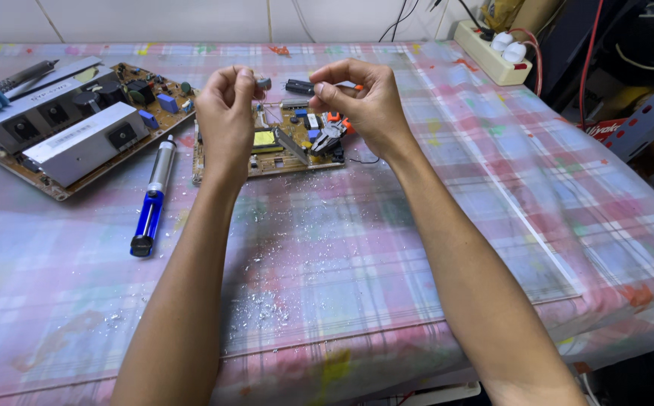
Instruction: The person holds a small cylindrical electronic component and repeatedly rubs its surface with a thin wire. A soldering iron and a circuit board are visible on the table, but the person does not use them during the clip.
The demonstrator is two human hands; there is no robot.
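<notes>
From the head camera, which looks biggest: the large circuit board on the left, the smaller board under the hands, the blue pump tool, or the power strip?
1. Large circuit board
2. Smaller circuit board
3 and 4. Blue pump tool and white power strip look close in length; the strip lies farther away, so their order is unsure.

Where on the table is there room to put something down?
The right side of the plaid tablecloth is bare, out to the power strip. The far left is crowded: two circuit boards and a blue desoldering pump.
</notes>
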